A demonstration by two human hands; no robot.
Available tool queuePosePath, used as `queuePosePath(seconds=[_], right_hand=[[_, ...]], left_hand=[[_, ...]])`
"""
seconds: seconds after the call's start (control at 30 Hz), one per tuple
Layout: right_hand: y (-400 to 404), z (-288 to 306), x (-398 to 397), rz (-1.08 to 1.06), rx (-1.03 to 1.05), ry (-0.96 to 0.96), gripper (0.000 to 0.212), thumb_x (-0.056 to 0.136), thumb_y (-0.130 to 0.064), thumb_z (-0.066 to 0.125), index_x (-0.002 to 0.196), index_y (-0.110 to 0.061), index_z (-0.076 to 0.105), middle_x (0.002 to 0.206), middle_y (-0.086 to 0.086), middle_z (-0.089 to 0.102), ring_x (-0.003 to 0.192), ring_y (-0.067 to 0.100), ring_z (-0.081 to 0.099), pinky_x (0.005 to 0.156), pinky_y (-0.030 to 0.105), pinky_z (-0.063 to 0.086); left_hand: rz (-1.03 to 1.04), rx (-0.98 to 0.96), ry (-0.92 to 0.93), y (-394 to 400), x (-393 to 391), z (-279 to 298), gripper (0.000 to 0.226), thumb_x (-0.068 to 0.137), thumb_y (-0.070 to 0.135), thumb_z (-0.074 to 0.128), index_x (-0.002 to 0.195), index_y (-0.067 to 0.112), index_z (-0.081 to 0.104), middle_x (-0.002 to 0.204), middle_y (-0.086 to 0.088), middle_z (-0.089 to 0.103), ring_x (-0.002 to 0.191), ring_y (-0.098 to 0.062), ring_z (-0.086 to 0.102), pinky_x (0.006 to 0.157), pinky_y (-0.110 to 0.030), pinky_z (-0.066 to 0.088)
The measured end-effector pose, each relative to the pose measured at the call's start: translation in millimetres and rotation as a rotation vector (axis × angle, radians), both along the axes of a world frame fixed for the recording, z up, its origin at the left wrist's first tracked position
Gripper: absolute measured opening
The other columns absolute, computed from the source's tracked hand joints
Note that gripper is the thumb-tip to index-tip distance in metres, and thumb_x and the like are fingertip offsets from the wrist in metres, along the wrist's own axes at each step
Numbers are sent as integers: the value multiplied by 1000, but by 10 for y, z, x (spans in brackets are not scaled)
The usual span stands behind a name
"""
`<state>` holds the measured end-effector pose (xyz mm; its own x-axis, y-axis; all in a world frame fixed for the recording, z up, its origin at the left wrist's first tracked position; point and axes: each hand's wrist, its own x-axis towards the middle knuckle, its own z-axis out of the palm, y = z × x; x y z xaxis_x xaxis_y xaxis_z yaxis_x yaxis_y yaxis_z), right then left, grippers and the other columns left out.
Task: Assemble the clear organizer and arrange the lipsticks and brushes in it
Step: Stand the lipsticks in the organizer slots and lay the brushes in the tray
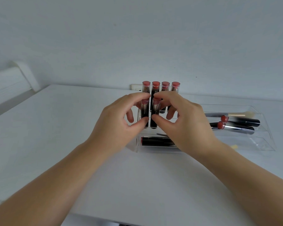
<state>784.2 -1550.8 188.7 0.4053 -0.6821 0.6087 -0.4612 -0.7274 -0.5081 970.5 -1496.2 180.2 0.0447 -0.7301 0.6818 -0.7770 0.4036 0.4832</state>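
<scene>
Both bare forearms are extended forward over the table. The left grip point(121, 115) and right grip point(183, 118) are curled, forefinger and thumb pinched, knuckles nearly touching.

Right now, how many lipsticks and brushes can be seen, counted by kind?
Upright lipsticks in the organizer: 6
Lying lipsticks: 3
Brushes: 1 clear; others too blurred to count
Total: 10
</scene>
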Motion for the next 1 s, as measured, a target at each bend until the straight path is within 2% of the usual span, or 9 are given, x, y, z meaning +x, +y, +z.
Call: queuePosePath(seconds=[0.13,0.23,0.33,0.43,0.77,1.0], right_hand=[[16,13,22,5,-17,-7,44,86,-28,75,127,-33,59,97,-16,66,75,12,61,68,31,53],[22,17,28,7,-22,-17,44,86,-28,76,126,-32,58,97,-17,65,74,13,63,69,36,56],[28,19,29,13,-38,-14,43,86,-26,76,125,-31,58,96,-14,67,72,16,64,68,39,56],[31,19,29,9,-43,-10,43,86,-26,77,125,-30,58,93,-18,64,70,14,64,66,36,56],[14,10,29,8,-19,-25,44,86,-24,76,125,-32,59,93,-20,63,70,11,65,62,29,50],[2,-1,22,10,-23,-23,45,86,-24,76,122,-40,55,87,-31,57,70,9,64,62,20,43]], left_hand=[[0,-3,26,3,-7,19,57,79,21,77,131,37,60,98,45,56,70,-13,57,67,-3,36],[-7,13,23,4,-6,11,57,80,20,78,132,36,60,99,43,57,67,-8,54,67,-3,36],[-11,35,46,-4,-5,6,60,79,24,76,131,43,55,105,33,60,70,-12,57,66,-5,37],[-20,61,88,-15,0,-7,64,77,28,76,133,46,50,109,24,61,74,-17,61,67,-8,39],[-21,48,77,-25,9,-17,56,76,31,77,124,45,51,107,24,62,73,-18,61,63,-9,37],[-23,47,78,-28,10,-15,56,76,31,78,123,46,51,107,27,61,72,-17,61,62,-10,38]])
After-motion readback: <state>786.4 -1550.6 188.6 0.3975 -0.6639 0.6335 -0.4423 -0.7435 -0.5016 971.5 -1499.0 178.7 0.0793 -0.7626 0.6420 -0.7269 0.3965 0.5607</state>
